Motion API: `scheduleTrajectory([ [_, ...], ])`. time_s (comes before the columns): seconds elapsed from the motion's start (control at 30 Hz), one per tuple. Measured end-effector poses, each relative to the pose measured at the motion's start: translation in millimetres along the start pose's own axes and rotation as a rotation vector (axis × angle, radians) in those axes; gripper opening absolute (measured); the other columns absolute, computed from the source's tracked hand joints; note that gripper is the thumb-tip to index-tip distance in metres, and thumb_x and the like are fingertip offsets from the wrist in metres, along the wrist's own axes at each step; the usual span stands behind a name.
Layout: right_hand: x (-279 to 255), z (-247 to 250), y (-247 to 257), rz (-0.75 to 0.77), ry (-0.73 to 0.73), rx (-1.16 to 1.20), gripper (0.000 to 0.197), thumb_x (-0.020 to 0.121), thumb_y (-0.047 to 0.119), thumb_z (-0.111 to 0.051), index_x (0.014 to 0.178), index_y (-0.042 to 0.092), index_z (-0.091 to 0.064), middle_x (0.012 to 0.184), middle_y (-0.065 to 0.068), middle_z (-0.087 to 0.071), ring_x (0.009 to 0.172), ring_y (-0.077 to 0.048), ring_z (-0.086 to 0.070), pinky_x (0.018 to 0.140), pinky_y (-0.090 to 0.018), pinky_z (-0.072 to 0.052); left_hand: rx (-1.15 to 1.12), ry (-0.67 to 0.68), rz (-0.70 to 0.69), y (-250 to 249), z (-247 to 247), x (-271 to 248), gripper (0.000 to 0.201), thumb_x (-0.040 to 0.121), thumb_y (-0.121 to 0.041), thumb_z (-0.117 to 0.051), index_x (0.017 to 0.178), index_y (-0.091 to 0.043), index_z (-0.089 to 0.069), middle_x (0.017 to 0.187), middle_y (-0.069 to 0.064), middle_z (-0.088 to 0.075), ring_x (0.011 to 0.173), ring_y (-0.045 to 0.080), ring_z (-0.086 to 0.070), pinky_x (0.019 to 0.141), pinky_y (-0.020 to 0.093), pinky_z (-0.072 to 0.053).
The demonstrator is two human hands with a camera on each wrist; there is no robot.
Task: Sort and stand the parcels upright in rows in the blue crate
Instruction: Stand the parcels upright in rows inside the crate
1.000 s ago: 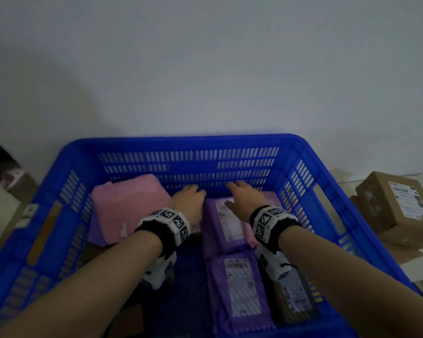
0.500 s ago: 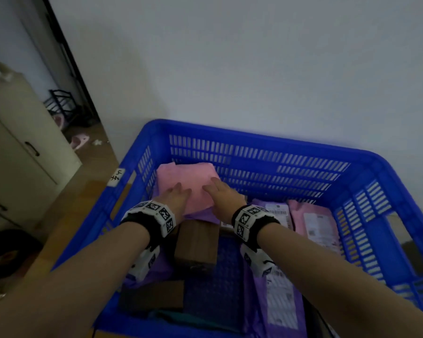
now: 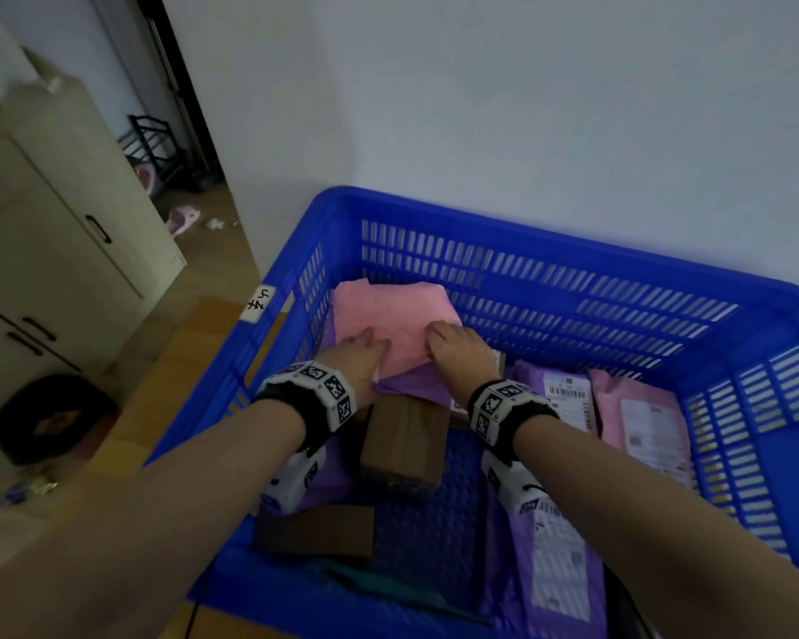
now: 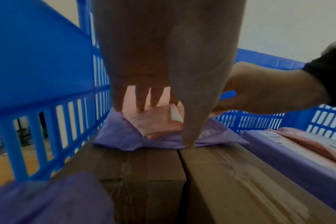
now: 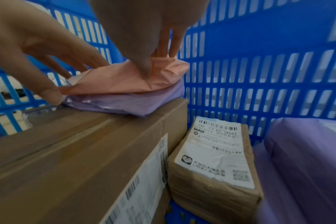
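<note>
Both hands work one soft pink parcel point(image 3: 388, 325) in the blue crate point(image 3: 527, 279): the left hand point(image 3: 358, 362) lies on it, fingers nearly straight, thumb at its edge, while the right hand point(image 3: 460, 357) pinches its other end, apparently to tip it upright. The parcel lies on a purple mailer point(image 5: 128, 104) atop brown cartons point(image 4: 182, 181) in the crate's far left corner, leaning towards the wall; other parcels point(image 3: 637, 422) lie flat towards the crate's right side
</note>
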State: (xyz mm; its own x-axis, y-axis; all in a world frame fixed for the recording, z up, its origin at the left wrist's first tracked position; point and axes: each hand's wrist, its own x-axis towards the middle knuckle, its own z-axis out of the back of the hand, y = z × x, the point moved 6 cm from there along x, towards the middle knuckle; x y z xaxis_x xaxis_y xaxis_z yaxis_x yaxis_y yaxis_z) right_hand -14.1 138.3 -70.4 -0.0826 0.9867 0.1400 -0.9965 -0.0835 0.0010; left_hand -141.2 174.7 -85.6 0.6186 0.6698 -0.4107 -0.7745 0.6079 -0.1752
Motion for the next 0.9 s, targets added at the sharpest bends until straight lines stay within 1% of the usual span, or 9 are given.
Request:
scheduleTrajectory([
  [0.07,1,7,-5,-0.013,-0.024,0.063,0.006,0.068,0.002,-0.062,0.069,0.008,-0.064,0.072,-0.008,-0.067,0.06,-0.026,-0.066,0.058,-0.029,-0.053,0.006,-0.056,0.008,0,7,0,0.067,0.085,-0.045,-0.055,0.142,-0.02,-0.031,0.15,0.011,-0.029,0.132,0.032,-0.04,0.106,0.049,-0.038],
  [0.17,6,20,-15,-0.096,0.031,0.174,0.013,0.085,0.005,-0.056,0.093,0.004,-0.065,0.101,-0.014,-0.068,0.09,-0.034,-0.064,0.084,-0.039,-0.047,0.029,-0.175,0.018,-1,26,-3,0.059,0.084,-0.028,-0.058,0.138,-0.023,-0.036,0.14,0.005,-0.042,0.126,0.03,-0.047,0.1,0.045,-0.044],
  [0.23,10,33,-24,-0.119,0.017,0.199,0.02,0.091,0.01,-0.049,0.105,0.005,-0.063,0.116,-0.013,-0.063,0.104,-0.032,-0.059,0.093,-0.04,-0.041,0.012,-0.289,0.029,-2,44,-5,0.056,0.084,-0.016,-0.055,0.137,-0.022,-0.039,0.137,0.005,-0.049,0.123,0.03,-0.051,0.097,0.043,-0.046],
  [0.43,12,80,-52,-0.232,-0.062,0.398,0.023,0.093,0.012,-0.047,0.105,0.004,-0.064,0.112,-0.016,-0.063,0.104,-0.032,-0.059,0.091,-0.037,-0.043,-0.279,-0.512,0.008,-2,91,-10,0.023,0.086,-0.024,-0.059,0.105,-0.015,-0.067,0.104,0.012,-0.07,0.099,0.033,-0.064,0.08,0.037,-0.05],
  [0.57,0,96,-72,-0.312,-0.046,0.427,0.021,0.091,0.013,-0.051,0.105,0.004,-0.064,0.111,-0.016,-0.064,0.103,-0.031,-0.059,0.087,-0.033,-0.041,-0.418,-0.542,-0.065,-17,114,-14,0.019,0.087,-0.021,-0.061,0.075,-0.007,-0.064,0.069,0.009,-0.059,0.073,0.025,-0.059,0.063,0.028,-0.035],
  [0.63,-7,102,-79,-0.334,-0.06,0.464,0.025,0.088,0.008,-0.052,0.11,0.005,-0.063,0.115,-0.014,-0.065,0.107,-0.029,-0.059,0.092,-0.035,-0.044,-0.449,-0.555,-0.058,-21,123,-13,0.024,0.086,-0.021,-0.061,0.068,-0.006,-0.057,0.065,0.006,-0.053,0.068,0.021,-0.05,0.061,0.027,-0.03],
  [0.77,-22,114,-85,-0.336,-0.079,0.579,0.034,0.086,0.011,-0.056,0.119,0.008,-0.06,0.119,-0.008,-0.065,0.111,-0.024,-0.061,0.1,-0.036,-0.046,-0.502,-0.532,-0.138,-40,138,-7,0.029,0.086,-0.021,-0.061,0.066,-0.004,-0.05,0.063,0.009,-0.046,0.064,0.019,-0.041,0.055,0.028,-0.024],
  [0.83,-28,117,-84,-0.308,-0.057,0.597,0.038,0.087,0.026,-0.063,0.122,0.012,-0.06,0.118,-0.005,-0.067,0.108,-0.02,-0.062,0.099,-0.035,-0.047,-0.516,-0.514,-0.185,-49,142,-1,0.031,0.084,-0.023,-0.062,0.072,0.005,-0.054,0.068,0.011,-0.047,0.066,0.017,-0.041,0.06,0.028,-0.027],
  [0.9,-35,120,-84,-0.295,-0.04,0.578,0.04,0.085,0.026,-0.065,0.123,0.015,-0.06,0.118,-0.002,-0.067,0.107,-0.018,-0.063,0.098,-0.037,-0.048,-0.543,-0.492,-0.25,-60,147,3,0.043,0.078,-0.034,-0.061,0.079,0.008,-0.058,0.071,0.009,-0.05,0.068,0.015,-0.043,0.065,0.028,-0.033],
])
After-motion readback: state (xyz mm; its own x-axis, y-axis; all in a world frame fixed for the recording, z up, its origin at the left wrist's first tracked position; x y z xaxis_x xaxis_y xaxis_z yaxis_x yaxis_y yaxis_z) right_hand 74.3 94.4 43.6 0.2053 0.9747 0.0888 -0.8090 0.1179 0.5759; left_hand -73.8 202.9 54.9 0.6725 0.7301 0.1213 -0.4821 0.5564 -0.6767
